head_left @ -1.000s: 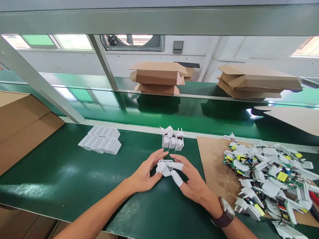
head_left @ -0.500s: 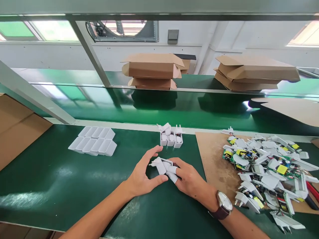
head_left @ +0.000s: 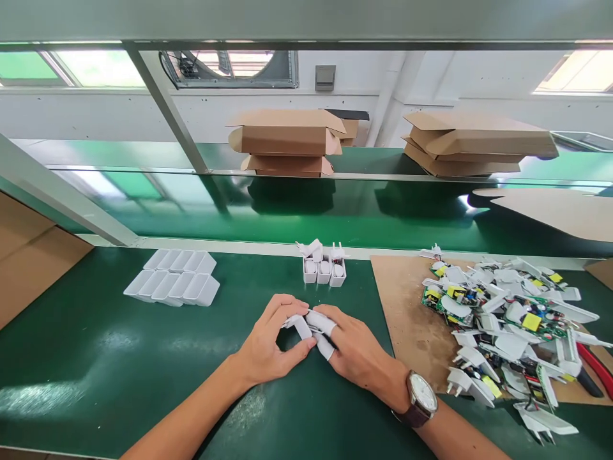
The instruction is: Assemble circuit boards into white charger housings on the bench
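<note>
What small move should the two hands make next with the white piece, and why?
I would perhaps turn the white piece slightly between the fingertips, because the left hand and right hand together hide much of it.

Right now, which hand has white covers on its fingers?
The right hand, the one with the wristwatch. White covers show on its fingers; the left hand shows only bare ones.
</note>
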Action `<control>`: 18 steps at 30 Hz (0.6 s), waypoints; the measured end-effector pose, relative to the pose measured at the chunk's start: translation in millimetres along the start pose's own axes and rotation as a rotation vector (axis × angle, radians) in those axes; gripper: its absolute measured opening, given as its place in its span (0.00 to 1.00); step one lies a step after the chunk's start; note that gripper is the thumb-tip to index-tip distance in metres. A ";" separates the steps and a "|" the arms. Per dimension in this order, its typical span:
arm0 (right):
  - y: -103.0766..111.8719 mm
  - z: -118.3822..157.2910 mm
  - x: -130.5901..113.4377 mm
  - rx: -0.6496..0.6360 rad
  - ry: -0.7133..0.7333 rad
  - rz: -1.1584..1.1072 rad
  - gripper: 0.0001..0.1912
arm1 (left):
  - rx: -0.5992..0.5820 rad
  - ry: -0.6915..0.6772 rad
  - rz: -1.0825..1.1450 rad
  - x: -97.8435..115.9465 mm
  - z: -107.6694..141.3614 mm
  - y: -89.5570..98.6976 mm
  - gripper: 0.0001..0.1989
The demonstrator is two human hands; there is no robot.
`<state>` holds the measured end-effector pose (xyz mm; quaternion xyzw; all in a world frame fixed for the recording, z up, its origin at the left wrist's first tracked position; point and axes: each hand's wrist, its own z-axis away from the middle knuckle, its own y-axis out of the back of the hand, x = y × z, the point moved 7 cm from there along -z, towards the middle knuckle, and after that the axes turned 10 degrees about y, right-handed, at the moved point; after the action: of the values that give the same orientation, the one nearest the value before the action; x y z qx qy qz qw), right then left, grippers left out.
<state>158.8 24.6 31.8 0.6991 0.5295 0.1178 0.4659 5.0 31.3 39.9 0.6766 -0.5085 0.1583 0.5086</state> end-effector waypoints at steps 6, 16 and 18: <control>4.7 0.0 5.1 0.063 -0.070 -0.154 0.21 | -0.013 -0.009 0.003 -0.3 -1.9 0.6 0.20; -22.7 10.5 29.8 0.174 -0.551 -0.942 0.17 | 0.050 -0.048 -0.112 -6.2 5.2 -4.3 0.50; -33.4 11.5 27.0 0.154 -0.686 -1.199 0.20 | 0.116 -0.154 -0.161 6.4 7.6 -5.6 0.46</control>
<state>156.4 41.7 -9.1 0.3149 0.6540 -0.4252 0.5407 10.3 21.3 38.4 0.7537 -0.4802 0.0938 0.4389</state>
